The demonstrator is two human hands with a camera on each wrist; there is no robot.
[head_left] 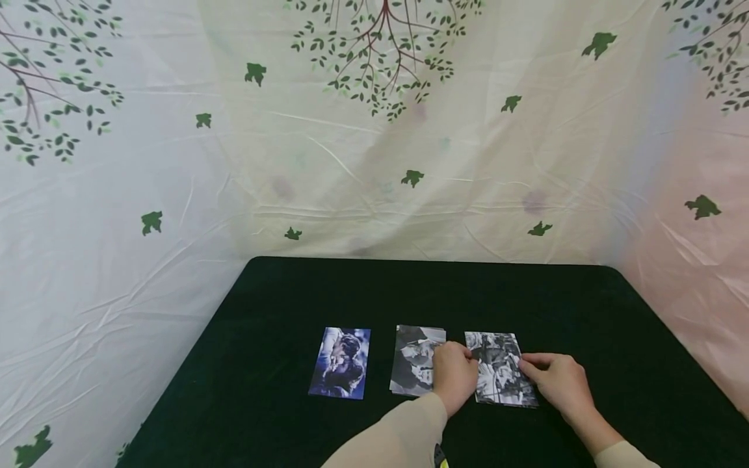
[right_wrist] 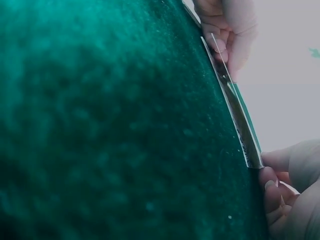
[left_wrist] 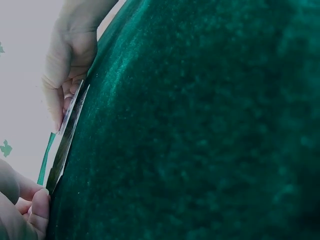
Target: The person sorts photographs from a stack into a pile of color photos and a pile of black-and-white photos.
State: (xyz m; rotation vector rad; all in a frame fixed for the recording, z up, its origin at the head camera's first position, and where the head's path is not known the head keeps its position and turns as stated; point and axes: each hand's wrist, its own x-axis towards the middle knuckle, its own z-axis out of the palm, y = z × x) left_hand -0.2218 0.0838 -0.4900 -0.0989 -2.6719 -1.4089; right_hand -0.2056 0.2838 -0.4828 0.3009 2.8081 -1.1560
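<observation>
A black-and-white photo card [head_left: 499, 367] lies between my two hands, just over other cards at the right of the row. My left hand [head_left: 455, 376] pinches its left edge, with the fingers partly hidden behind the knuckles in the head view. On the opposite side, the thumb and fingers of my right hand [head_left: 563, 385] pinch the right edge. In the right wrist view, the card's upper end stands slightly apart from the card [right_wrist: 229, 102] beneath it. A second black-and-white pile [head_left: 409, 369] lies left of my left hand, which overlaps its right side.
A blue-purple photo card [head_left: 341, 364] lies flat at the left of the row. All the cards are on a dark green cloth-covered table [head_left: 263, 292]. Behind the table hangs a pale curtain [head_left: 351, 169] printed with leaves and branches.
</observation>
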